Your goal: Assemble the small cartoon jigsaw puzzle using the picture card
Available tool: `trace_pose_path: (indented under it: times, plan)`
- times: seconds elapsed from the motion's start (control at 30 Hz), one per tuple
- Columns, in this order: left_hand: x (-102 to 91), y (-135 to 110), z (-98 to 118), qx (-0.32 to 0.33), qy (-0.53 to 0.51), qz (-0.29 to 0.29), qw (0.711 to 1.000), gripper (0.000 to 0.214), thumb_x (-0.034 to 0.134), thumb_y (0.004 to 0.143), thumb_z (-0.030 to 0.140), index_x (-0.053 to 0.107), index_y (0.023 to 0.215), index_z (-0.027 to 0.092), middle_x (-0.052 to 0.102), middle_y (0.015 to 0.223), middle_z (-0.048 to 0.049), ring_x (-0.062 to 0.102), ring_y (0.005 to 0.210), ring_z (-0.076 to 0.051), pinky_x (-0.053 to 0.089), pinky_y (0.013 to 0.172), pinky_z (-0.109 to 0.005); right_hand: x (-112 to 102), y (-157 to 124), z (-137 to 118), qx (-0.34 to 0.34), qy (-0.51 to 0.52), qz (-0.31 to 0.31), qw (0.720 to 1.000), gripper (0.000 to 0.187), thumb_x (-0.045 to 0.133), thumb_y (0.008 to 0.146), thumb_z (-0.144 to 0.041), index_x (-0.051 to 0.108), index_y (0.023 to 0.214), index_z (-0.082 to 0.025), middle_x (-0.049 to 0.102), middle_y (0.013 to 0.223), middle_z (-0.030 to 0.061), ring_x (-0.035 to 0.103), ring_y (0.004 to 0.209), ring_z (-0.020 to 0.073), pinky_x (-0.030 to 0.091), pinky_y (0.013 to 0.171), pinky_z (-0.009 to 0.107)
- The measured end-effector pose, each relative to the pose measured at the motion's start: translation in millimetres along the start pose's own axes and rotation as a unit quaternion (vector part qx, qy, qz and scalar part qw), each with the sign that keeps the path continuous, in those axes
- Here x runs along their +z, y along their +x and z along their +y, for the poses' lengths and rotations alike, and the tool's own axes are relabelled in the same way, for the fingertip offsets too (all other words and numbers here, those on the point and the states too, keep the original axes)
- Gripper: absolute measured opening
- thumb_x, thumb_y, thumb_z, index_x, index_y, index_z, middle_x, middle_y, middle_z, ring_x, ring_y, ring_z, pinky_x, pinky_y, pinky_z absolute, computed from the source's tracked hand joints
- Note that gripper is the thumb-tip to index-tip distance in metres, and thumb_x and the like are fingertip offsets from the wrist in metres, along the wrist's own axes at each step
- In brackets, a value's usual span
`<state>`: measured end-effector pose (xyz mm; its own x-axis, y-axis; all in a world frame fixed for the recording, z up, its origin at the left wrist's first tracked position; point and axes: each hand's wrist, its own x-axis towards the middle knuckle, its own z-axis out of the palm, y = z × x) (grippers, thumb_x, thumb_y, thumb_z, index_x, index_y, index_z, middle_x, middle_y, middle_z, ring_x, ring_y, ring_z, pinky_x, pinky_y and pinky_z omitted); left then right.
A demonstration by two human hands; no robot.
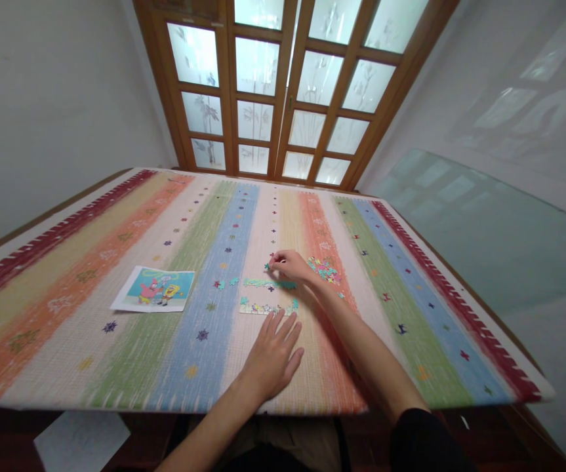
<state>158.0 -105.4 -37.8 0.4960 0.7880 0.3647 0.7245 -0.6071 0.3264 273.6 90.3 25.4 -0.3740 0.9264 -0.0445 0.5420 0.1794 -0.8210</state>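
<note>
My right hand (290, 264) is closed in a pinch on a small teal puzzle piece (267, 267), held just beyond the upper puzzle strip (258, 283). Below that strip lies a second joined section (258, 309), its bottom row patterned and a few teal pieces rising at its ends. My left hand (273, 351) rests open, fingers spread, with its fingertips at the lower edge of this section. A heap of loose puzzle pieces (326, 270) lies to the right, partly behind my right wrist. Two lone teal pieces (234, 281) sit left of the strips.
A printed cartoon picture (159, 290) lies on the striped tablecloth (130, 357) at left. Another loose piece (342, 295) is right of my right forearm. A sheet of paper (80, 440) shows below the table's front edge. Glazed wooden doors (273, 98) stand behind the table.
</note>
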Motion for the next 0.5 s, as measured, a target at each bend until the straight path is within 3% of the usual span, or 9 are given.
trace_pose_path:
  times: [0.27,0.5]
  plan:
    - [-2.6,0,0,0.003,0.007,-0.005,1.000,0.043,0.048,0.103,0.037,0.054,0.141,0.017,0.051,0.152,-0.0100,0.040,0.144,-0.035,0.035,0.119,-0.057,-34,-35,18,0.017,0.064,-0.025,0.997,0.011,0.069,0.073,-0.026,0.071,0.076,-0.015,0.066,0.066,0.0007,0.054,0.060,0.0124,0.041,0.060,0.025]
    - [-3.5,0,0,0.006,0.010,0.000,1.000,0.044,0.049,0.102,0.035,0.053,0.142,0.017,0.052,0.151,-0.0114,0.040,0.144,-0.034,0.036,0.118,-0.057,-39,-64,40,-0.014,0.022,-0.023,0.999,0.014,0.069,0.074,-0.028,0.074,0.074,-0.015,0.069,0.069,0.0025,0.056,0.064,0.0138,0.041,0.063,0.026]
